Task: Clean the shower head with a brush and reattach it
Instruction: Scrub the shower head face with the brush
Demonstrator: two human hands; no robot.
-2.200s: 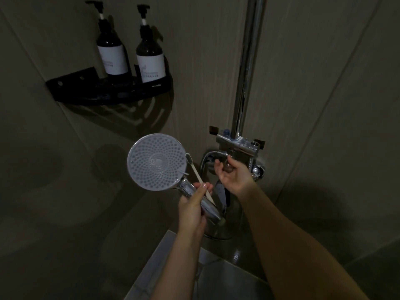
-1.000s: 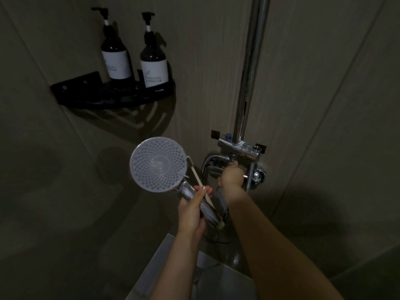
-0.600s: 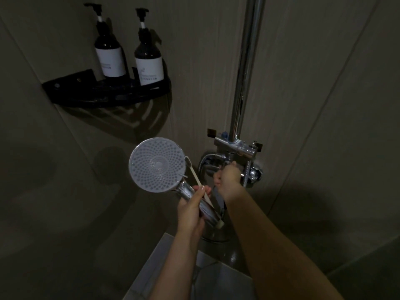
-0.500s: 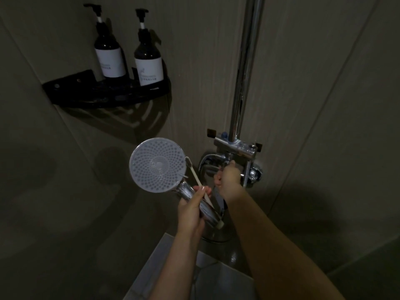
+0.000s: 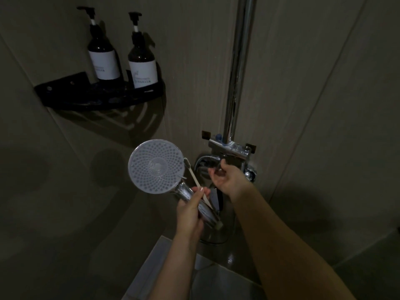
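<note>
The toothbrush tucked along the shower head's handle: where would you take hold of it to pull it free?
Pinch the bare stretch of the toothbrush between its bristle end and the left hand, coming from the right with the right hand. The lower shaft is pinned against the shower head handle by the thumb, and the disc blocks the left side.

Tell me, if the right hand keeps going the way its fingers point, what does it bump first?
Probably the chrome mixer valve just above the right hand; its fingers already reach beneath it, though depth is unclear.
</note>
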